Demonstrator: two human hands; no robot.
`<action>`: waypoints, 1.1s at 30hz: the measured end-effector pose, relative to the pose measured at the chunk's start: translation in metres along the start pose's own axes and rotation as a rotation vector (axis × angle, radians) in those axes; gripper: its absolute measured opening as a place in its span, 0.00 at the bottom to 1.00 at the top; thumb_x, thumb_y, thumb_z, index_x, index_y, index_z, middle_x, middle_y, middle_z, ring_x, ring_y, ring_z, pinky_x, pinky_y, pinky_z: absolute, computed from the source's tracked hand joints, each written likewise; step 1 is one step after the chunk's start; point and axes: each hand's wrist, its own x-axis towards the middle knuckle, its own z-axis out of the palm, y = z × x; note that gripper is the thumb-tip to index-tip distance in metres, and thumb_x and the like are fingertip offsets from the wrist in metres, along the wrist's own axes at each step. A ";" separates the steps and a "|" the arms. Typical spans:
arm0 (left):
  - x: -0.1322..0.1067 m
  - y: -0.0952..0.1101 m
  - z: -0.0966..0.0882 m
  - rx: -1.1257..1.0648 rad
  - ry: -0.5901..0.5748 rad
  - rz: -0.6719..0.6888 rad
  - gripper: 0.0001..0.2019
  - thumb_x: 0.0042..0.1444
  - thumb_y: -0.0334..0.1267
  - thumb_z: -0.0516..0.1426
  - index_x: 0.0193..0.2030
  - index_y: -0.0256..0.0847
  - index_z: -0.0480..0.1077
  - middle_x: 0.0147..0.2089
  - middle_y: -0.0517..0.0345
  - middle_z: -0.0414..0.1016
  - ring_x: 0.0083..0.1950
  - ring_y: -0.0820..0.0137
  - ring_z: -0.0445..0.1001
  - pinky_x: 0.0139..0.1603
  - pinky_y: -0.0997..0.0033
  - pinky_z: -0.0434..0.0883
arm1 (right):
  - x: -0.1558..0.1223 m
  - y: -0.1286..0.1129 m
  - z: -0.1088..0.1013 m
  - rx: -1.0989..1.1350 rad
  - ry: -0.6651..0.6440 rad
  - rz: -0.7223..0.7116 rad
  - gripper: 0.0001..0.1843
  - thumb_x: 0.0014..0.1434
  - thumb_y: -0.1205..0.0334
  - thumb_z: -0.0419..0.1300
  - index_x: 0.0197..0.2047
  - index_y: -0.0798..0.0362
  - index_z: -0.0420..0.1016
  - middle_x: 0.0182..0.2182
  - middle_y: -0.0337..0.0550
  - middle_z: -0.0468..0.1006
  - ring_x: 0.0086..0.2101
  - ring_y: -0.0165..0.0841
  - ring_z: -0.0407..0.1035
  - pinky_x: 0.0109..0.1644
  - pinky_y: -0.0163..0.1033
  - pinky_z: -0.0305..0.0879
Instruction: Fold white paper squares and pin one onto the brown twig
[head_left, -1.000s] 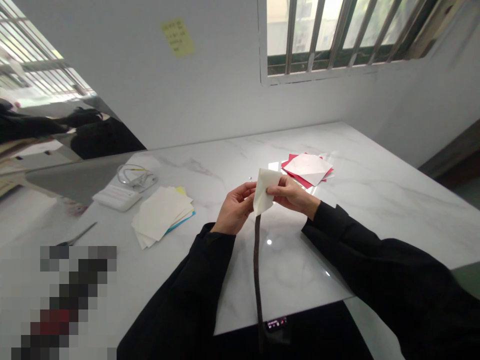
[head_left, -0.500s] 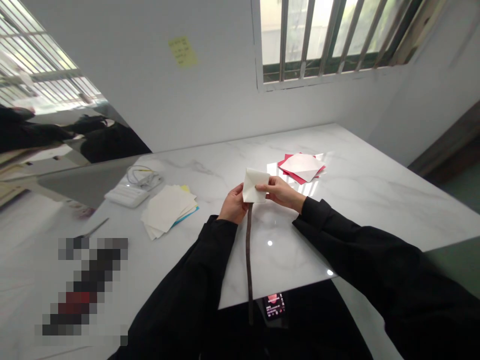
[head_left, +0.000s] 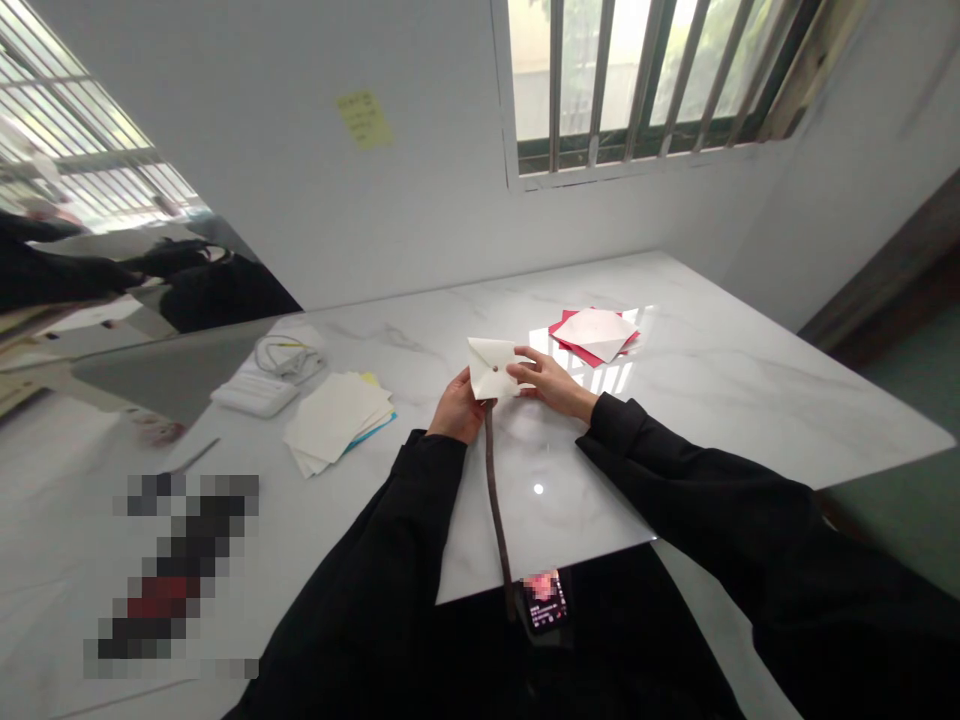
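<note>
Above the marble table [head_left: 697, 400] (veined), left hand [head_left: 459, 408] holds folded paper [head_left: 491, 367].

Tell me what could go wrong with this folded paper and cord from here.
The dark cord hangs from the cream folded paper past the edge of the table, so a snag could tug or tear the paper. The right hand seems to rest only lightly on the paper, so the folds might spring open, with the left hand holding it from below.

A folded cream paper envelope [head_left: 491, 368] — a dark cord [head_left: 495, 510] dangling beneath it.
</note>
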 end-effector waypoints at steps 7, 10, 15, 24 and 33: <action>0.004 0.014 -0.009 -0.228 0.162 0.055 0.16 0.45 0.39 0.73 0.39 0.41 0.75 0.29 0.63 0.74 0.25 0.78 0.68 0.25 0.78 0.65 | -0.012 -0.019 0.007 -0.508 -0.361 0.074 0.30 0.65 0.36 0.59 0.47 0.58 0.80 0.24 0.36 0.71 0.23 0.25 0.57 0.27 0.34 0.51; 0.005 0.011 -0.009 -0.212 0.215 0.088 0.17 0.46 0.40 0.73 0.40 0.42 0.75 0.30 0.64 0.74 0.25 0.77 0.68 0.25 0.78 0.65 | -0.021 -0.025 0.018 -0.597 -0.536 0.085 0.28 0.64 0.37 0.61 0.38 0.58 0.81 0.23 0.37 0.72 0.24 0.26 0.60 0.29 0.35 0.53; 0.007 0.007 -0.008 -0.193 0.242 0.065 0.15 0.49 0.39 0.71 0.44 0.42 0.77 0.33 0.62 0.77 0.27 0.77 0.70 0.28 0.78 0.67 | -0.022 -0.020 0.027 -0.525 -0.573 0.042 0.25 0.67 0.43 0.58 0.29 0.57 0.74 0.22 0.37 0.71 0.24 0.26 0.62 0.32 0.36 0.56; -0.003 0.004 -0.002 0.077 -0.027 -0.104 0.23 0.49 0.37 0.70 0.53 0.37 0.78 0.48 0.48 0.83 0.42 0.69 0.80 0.46 0.71 0.74 | -0.005 -0.010 0.000 -0.624 -0.213 -0.042 0.24 0.68 0.44 0.54 0.30 0.55 0.71 0.21 0.35 0.69 0.21 0.25 0.58 0.28 0.35 0.52; -0.006 0.002 0.003 0.103 0.006 -0.036 0.27 0.42 0.41 0.74 0.49 0.38 0.76 0.37 0.57 0.81 0.36 0.72 0.77 0.43 0.69 0.72 | -0.009 -0.019 0.000 -0.750 -0.200 -0.027 0.29 0.69 0.39 0.53 0.34 0.56 0.79 0.22 0.38 0.72 0.23 0.27 0.62 0.30 0.35 0.56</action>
